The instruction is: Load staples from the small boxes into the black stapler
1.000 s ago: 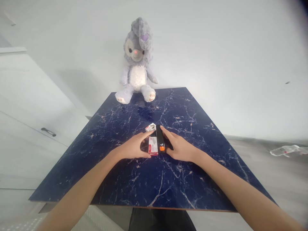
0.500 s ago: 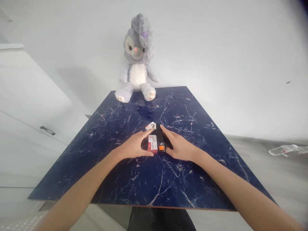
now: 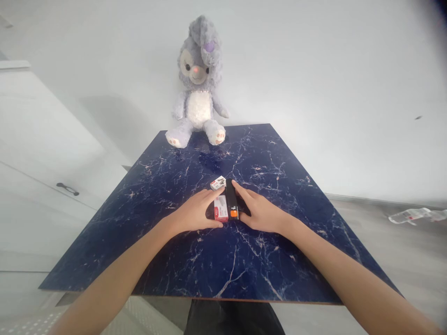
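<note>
Two bare hands meet at the centre of a dark blue marbled bench (image 3: 167, 186). The left hand (image 3: 193, 215) curls a loose, part-open grip around a red-and-white box (image 3: 220, 208), thumb at its near end. The right hand (image 3: 260, 214) rests its grip half open against a black stapler (image 3: 231, 203) with an orange end, lying just beside the box at 3 o'clock. A smaller white box (image 3: 218, 183) sits at 12 o'clock. A grey plush rabbit (image 3: 198, 88) sits at the bench's far edge.

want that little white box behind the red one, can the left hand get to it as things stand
Probably yes. The left hand lies beside the red box, its forefinger tip almost at the small white box. Nothing lies between them; the black stapler sits to the right.
</note>
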`<state>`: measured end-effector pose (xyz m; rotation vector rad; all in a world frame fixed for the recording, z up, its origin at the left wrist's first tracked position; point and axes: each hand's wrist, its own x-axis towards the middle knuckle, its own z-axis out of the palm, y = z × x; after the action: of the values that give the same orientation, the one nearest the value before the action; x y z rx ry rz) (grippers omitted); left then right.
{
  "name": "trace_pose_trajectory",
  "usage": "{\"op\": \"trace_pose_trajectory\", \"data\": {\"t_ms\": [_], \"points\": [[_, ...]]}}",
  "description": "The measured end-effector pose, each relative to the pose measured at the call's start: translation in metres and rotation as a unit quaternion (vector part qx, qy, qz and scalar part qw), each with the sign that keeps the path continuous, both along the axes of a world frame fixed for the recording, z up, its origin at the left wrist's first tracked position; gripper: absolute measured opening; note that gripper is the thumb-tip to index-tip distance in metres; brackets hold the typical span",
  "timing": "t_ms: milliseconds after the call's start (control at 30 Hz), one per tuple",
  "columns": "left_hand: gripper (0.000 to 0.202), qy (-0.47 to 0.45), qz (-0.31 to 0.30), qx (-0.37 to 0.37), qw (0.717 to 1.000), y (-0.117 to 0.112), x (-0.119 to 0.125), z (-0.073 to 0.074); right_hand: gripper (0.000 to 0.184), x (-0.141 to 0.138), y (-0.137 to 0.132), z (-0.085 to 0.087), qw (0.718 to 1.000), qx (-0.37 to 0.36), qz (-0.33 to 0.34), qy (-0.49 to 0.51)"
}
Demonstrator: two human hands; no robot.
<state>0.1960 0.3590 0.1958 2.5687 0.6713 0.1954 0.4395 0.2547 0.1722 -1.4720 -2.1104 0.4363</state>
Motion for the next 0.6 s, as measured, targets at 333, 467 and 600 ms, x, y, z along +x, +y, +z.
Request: {"op": "trace_pose_trajectory", "data": {"t_ms": [333, 467, 600], "points": [[0.097, -0.011, -0.007, -0.041, 0.999, -0.0004, -0.0040, 0.0020, 0.095, 0.0011, 0.0000, -0.0009, 1.000, 0.009, 0.007, -0.004], [0.099, -0.006, -0.006, -0.038, 0.999, -0.0007, -0.0034, 0.0009, 0.094, 0.0009, -0.0001, 0.0002, 1.000, 0.002, 0.009, -0.006], [0.097, -0.010, -0.021, -0.027, 0.999, 0.0009, -0.0045, 0.0053, 0.095, 0.0008, 0.0006, -0.0008, 1.000, 0.012, 0.005, -0.006]]}}
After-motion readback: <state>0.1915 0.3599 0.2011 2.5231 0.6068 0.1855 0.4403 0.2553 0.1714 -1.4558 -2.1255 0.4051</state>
